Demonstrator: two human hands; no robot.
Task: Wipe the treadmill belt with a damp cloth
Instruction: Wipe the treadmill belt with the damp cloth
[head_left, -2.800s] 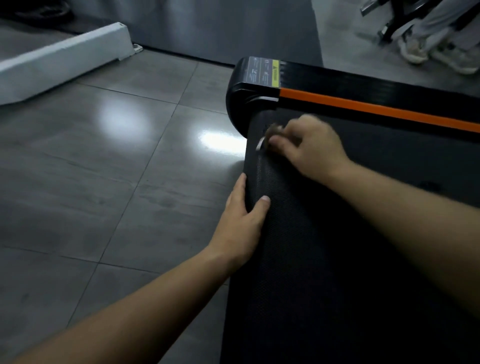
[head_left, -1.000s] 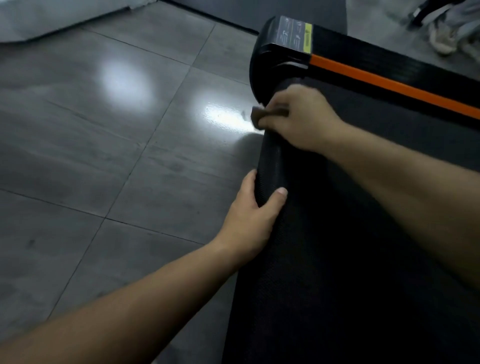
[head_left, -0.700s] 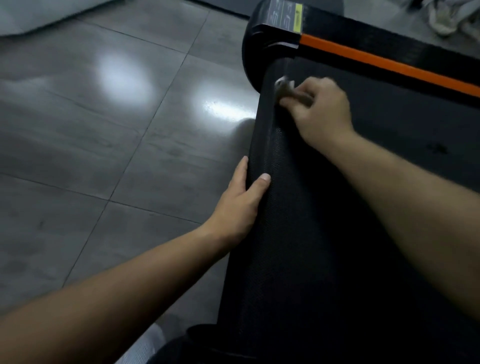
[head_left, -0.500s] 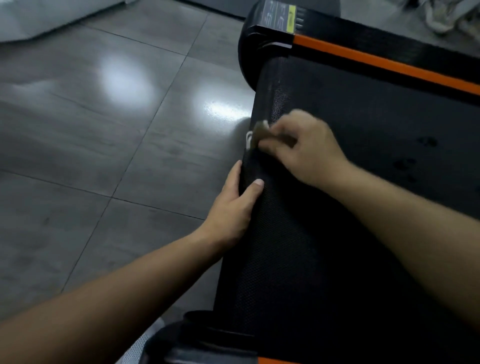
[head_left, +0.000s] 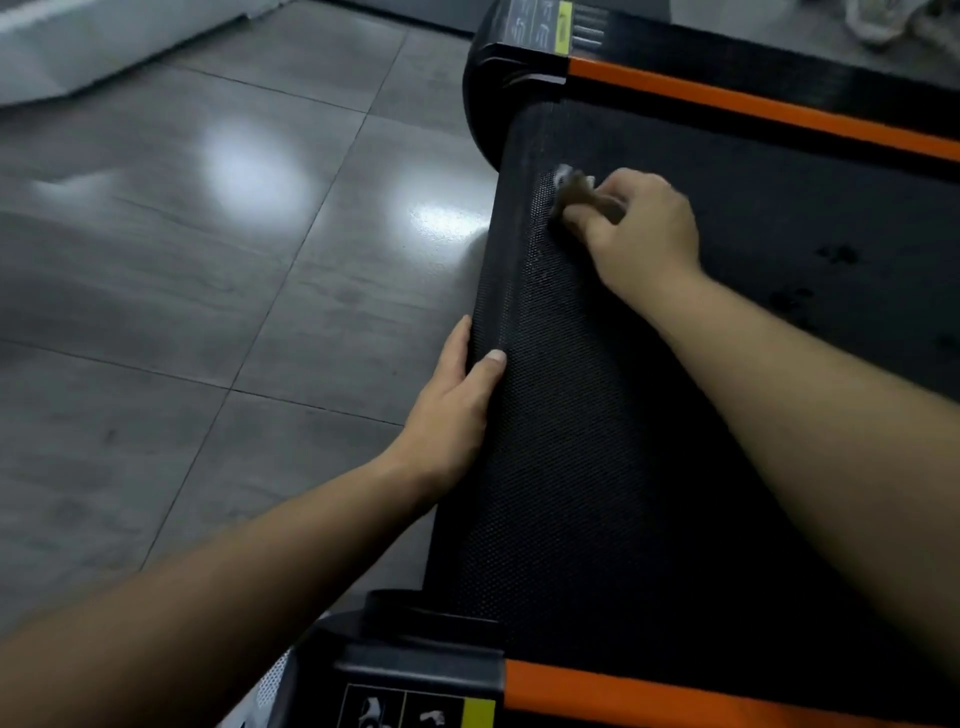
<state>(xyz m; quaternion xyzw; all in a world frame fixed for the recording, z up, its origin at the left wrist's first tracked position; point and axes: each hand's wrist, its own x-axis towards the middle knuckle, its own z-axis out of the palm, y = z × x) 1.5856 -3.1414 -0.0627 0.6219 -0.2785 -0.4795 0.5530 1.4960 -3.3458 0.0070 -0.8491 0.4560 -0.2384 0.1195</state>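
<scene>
The right hand (head_left: 641, 231) has its fingers curled tight. It pinches a small brownish cloth (head_left: 574, 187). The cloth is blurry and pokes out of the hand toward ten o'clock. It touches the treadmill belt (head_left: 597, 441) near the belt's rounded end, up at about one o'clock in the view.

The left hand (head_left: 457, 400) is down at seven o'clock from the right hand. It holds the rounded end of the belt. The thumb lies on top and the fingers go down the side. The two hands are apart.

The belt is black and bumpy, and it fills the right half of the view. Some dark spots (head_left: 836, 254) sit on it at three o'clock from the right hand.

An orange stripe (head_left: 753, 106) runs along the far side of the belt at twelve to two o'clock. Another orange stripe (head_left: 675, 693) runs along the near side at five o'clock. A black end cap (head_left: 483, 88) with a sticker (head_left: 561, 21) sits at twelve o'clock.

The shiny grey tile floor (head_left: 208, 286) spreads out at nine o'clock, with bright spots of light on it. A white ledge (head_left: 78, 57) lies at ten o'clock.
</scene>
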